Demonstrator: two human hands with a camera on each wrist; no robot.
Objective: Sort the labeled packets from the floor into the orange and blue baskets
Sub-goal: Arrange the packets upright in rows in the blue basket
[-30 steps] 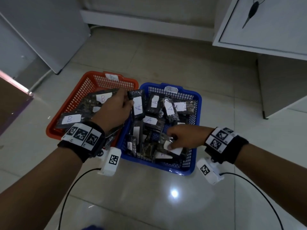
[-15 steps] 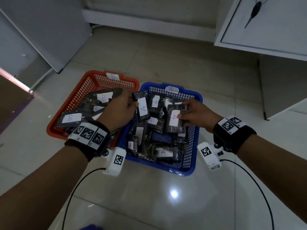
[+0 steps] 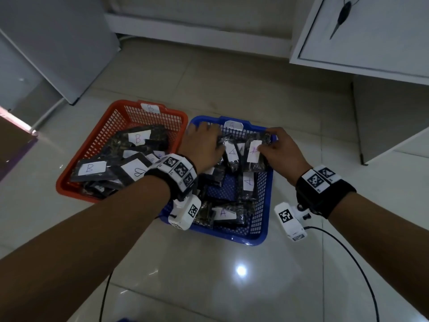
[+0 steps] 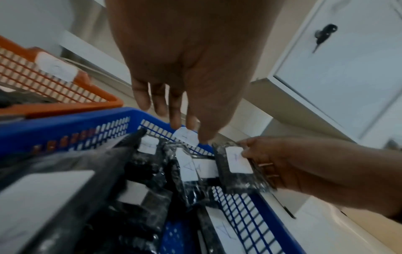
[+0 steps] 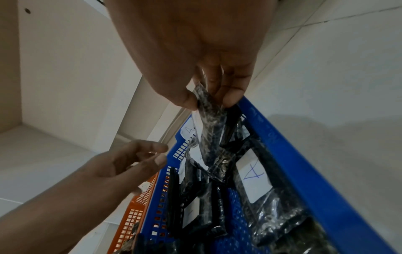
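Observation:
An orange basket tagged B holds several dark packets with B labels. To its right, touching it, a blue basket tagged A holds several A packets. My right hand pinches a dark labeled packet by its top edge between thumb and fingers, over the blue basket's far right corner. The packet hangs into the basket. My left hand hovers over the far left of the blue basket with straight fingers and holds nothing.
A white cabinet with a key in its door overhangs the far right, its side panel reaching the floor. A white board leans at the far left. Glossy tiled floor surrounds the baskets. Wrist-camera cables trail near me.
My left hand let go of the A packet it held and moved right, over the blue basket. My right hand carried its packet toward the basket's far right corner.

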